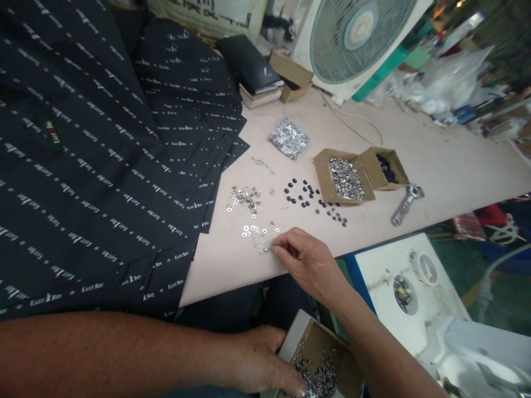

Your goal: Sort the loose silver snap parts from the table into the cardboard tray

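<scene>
My left hand grips the near side of a cardboard box, its thumb reaching inside over many small silver metal snap parts. The box sits low, below the table's front edge. My right hand is over the tabletop with fingertips pinched, at a small cluster of silver snap parts. Whether a part is between the fingertips I cannot make out. Flat silver rings and a looser pile of silver snap parts lie just beyond. Dark round snap caps are scattered farther right.
Dark printed fabric covers the table's left side. Beyond the scattered parts are a bag of silver parts, an open box, a smaller box and a metal tool. A fan stands behind; a white machine is at right.
</scene>
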### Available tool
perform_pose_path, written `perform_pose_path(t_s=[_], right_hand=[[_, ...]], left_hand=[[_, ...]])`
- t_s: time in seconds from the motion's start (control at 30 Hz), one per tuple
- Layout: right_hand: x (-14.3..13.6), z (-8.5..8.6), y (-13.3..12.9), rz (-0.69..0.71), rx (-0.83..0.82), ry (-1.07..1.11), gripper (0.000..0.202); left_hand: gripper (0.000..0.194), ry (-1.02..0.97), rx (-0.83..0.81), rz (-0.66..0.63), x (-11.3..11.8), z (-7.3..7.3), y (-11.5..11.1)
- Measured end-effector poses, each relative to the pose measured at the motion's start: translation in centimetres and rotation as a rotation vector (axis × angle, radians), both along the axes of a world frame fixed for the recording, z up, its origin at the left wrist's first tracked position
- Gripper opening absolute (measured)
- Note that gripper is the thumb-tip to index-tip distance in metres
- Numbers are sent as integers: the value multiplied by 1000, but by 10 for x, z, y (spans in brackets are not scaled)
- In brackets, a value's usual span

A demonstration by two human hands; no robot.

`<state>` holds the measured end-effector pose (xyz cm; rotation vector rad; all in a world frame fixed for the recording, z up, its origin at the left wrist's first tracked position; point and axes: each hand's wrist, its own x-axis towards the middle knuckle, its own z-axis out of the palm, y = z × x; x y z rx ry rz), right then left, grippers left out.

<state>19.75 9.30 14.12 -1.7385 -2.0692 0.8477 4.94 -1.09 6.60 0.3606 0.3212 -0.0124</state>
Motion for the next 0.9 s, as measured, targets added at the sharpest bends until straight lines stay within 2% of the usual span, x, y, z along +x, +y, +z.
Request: perform_pose_path(t_s=[0.2,0.47,0.73,0.9], right_hand=[[6,1,2,-41,101,19,14],[-4,0,5,-27,46,56,13],[-10,-5,15,64,37,-45,9],[-8,-2,11,94,55,-161,8]], left_hand=[[78,3,1,-10,1,2,0],[72,6,-7,-3,0,3,0],[67,-12,32,1,0,4,0],[62,19,14,-8,-1,6,1]])
